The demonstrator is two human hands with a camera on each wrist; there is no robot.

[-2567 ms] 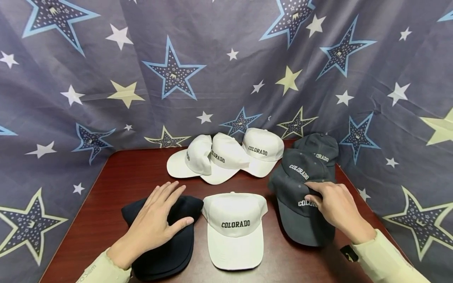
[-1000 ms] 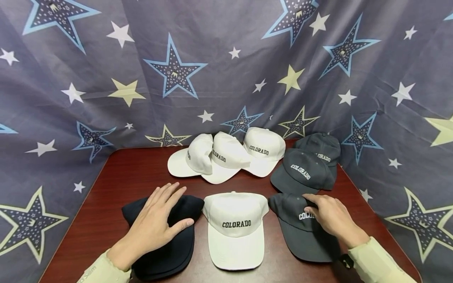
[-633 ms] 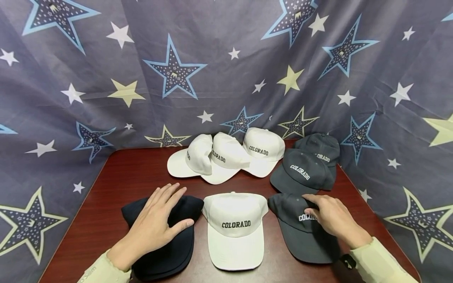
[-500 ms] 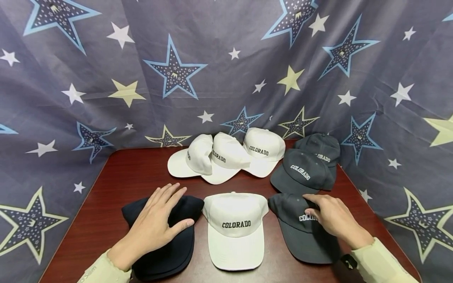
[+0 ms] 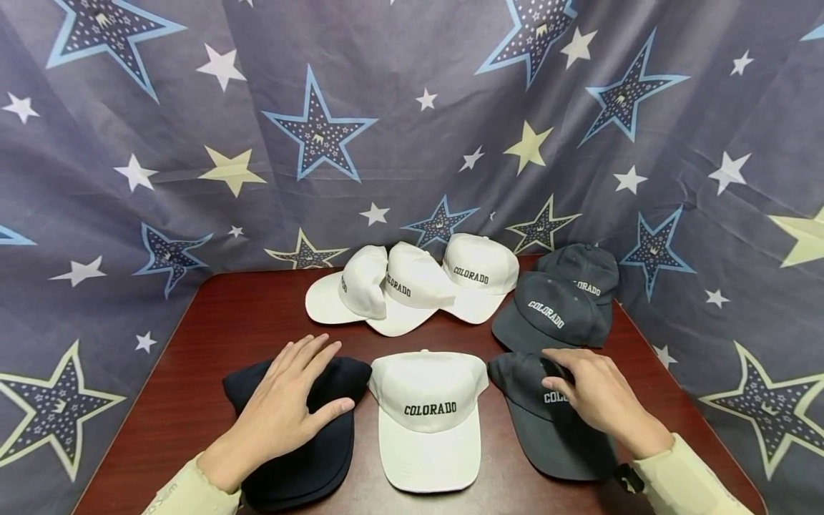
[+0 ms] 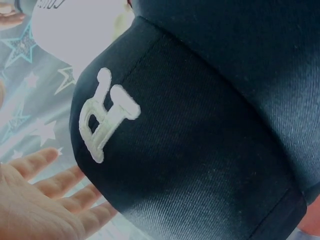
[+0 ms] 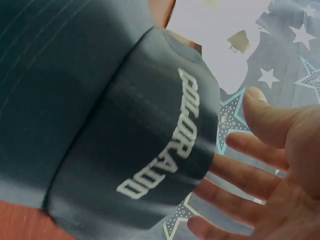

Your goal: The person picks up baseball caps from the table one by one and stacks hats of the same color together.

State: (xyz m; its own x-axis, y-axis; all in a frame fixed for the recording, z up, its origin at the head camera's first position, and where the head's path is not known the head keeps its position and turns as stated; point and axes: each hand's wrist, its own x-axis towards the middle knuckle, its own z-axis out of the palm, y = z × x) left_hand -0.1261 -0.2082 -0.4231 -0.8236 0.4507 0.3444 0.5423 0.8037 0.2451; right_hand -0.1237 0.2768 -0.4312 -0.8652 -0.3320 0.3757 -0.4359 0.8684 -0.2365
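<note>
My left hand [image 5: 280, 411] lies over a navy cap [image 5: 325, 458] at the front left, its fingers stretched out. The left wrist view shows a raised white letter on that navy cap [image 6: 200, 115], with the fingers beside its crown. A white COLORADO cap [image 5: 428, 450] sits upright in the front middle, brim toward me. At the front right is a dark grey COLORADO cap [image 5: 553, 447], partly covered by my right hand [image 5: 601, 393]. In the right wrist view the right hand's fingers [image 7: 245, 172] are spread loosely at the crown, not gripping; whether they touch it I cannot tell.
Behind stand three white caps, the right one [image 5: 479, 275] facing forward, the others overlapping. Two dark grey caps [image 5: 547, 311] overlap at the back right. All rest on a reddish-brown table [image 5: 244, 307], with a star-patterned cloth [image 5: 386, 164] hanging behind and at the sides.
My right hand drew the grey cap toward me, off the grey pair, into line with the white one. Its fingers have since loosened and shifted slightly left. The left hand stayed put.
</note>
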